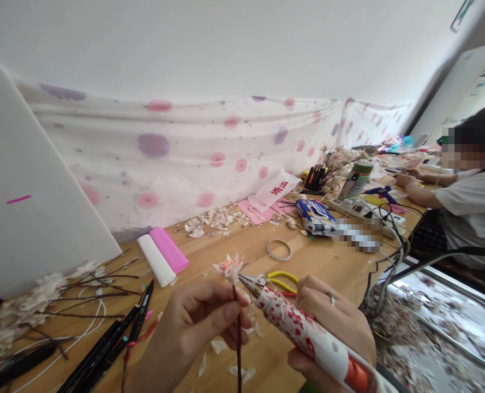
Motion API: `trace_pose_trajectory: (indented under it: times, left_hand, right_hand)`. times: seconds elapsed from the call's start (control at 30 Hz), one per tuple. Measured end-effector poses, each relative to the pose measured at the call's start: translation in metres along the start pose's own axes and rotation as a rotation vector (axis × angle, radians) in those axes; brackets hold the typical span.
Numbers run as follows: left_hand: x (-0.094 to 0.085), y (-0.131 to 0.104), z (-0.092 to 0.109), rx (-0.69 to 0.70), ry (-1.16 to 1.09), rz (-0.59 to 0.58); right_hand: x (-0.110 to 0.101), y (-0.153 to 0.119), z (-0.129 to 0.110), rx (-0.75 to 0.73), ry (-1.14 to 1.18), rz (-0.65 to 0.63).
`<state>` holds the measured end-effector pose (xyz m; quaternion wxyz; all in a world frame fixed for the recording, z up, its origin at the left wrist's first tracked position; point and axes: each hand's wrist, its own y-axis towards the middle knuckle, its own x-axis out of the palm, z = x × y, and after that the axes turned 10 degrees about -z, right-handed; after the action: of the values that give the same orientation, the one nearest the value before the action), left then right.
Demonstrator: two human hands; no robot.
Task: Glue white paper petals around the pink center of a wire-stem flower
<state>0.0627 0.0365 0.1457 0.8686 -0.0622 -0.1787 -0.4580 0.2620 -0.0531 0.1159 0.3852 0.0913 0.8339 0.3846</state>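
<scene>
Between the thumb and fingers of my left hand (203, 327) is a thin dark stem (238, 355), held upright. A pale pink and white flower (231, 267) tops the stem, just above the fingertips. My right hand (336, 322) is wrapped round a glue gun (303, 333) covered in white paper with red specks. The gun's metal tip (244, 279) points up and left, right beside the flower's base. Whether tip and flower touch, I cannot tell. Loose petals (242, 373) lie on the wooden table (209, 245) below.
Yellow-handled pliers (283, 279) and a tape ring (279, 250) lie beyond my hands. White and pink rolls (171, 250), black markers (103, 349) and flower branches (49, 295) are at left. A green-lidded bottle (355, 180) and power strip (348, 207) stand right, near another person (475, 207).
</scene>
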Motion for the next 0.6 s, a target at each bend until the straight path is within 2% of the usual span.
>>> trace_pose_trajectory:
  times: [0.17,0.4,0.6]
  left_hand:
    - [0.000,0.002,0.001,-0.003,0.014,-0.001]
    - [0.002,0.003,0.002,-0.027,0.080,0.025]
    - [0.007,0.008,0.009,-0.002,0.224,0.055]
  right_hand:
    - [0.002,0.000,-0.004,0.029,0.049,0.043]
    - [-0.002,0.001,-0.012,0.039,0.097,-0.001]
    - [-0.005,-0.002,-0.007,0.050,0.001,-0.035]
